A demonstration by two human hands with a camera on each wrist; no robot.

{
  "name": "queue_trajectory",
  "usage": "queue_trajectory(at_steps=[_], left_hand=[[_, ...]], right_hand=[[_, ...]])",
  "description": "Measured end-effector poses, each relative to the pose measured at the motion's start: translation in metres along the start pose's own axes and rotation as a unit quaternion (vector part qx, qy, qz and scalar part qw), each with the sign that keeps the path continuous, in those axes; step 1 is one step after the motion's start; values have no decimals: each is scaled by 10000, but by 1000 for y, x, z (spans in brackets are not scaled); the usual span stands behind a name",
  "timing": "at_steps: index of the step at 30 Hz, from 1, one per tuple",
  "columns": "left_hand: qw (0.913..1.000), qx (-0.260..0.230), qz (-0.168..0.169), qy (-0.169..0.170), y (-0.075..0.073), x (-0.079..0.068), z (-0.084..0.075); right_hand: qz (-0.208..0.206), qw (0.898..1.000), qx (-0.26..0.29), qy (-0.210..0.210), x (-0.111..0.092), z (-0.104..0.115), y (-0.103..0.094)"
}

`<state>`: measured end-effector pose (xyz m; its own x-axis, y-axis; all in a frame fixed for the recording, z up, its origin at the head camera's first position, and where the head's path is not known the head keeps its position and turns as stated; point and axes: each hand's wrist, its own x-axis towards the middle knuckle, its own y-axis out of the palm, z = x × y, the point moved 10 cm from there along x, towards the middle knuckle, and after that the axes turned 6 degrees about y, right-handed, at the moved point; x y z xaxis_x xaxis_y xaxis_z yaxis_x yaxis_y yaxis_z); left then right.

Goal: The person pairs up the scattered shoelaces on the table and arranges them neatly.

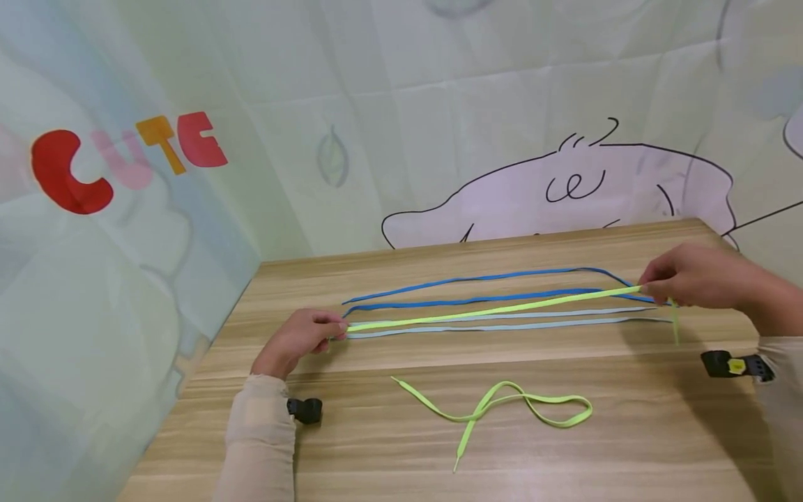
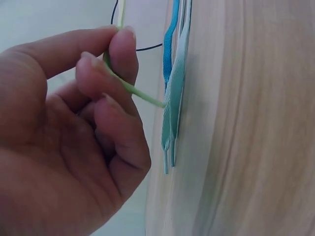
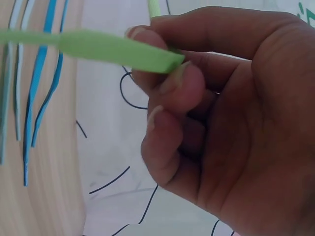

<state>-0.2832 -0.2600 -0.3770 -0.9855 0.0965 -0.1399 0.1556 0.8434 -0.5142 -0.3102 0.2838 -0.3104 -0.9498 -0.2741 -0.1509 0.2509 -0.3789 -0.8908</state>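
Note:
A neon yellow-green shoelace is stretched straight between the two hands above the table. My left hand pinches it near one end between thumb and fingertips, and a short tail hangs past the fingers in the left wrist view. The other end is pinched by my right hand, raised a little higher, with its loose tail sticking out beyond the fingertips. Below the taut lace lie two blue shoelace strands and two pale blue-grey strands, laid out lengthwise and roughly side by side.
Nearer the front, a second yellow-green shoelace lies looped and crossed over itself on the wooden table. A printed fabric backdrop stands behind the table's far edge and along its left side.

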Motion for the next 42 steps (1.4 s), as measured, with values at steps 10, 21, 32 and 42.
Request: queue_trajectory(at_steps=[10, 21, 32, 42], left_hand=[[9997, 152, -80, -166, 0, 0, 6], [9962, 661, -263, -497, -2, 2, 17], [9960, 685, -298, -484, -5, 2, 20], [9955, 689, -291, -588, -7, -1, 23]], right_hand=[[839, 9957, 378, 123, 3, -16, 22], [1553, 9822, 860, 610, 7, -39, 42], [1853, 9763, 758, 821, 2, -53, 48], [1826, 9805, 351, 645, 2, -50, 45]])
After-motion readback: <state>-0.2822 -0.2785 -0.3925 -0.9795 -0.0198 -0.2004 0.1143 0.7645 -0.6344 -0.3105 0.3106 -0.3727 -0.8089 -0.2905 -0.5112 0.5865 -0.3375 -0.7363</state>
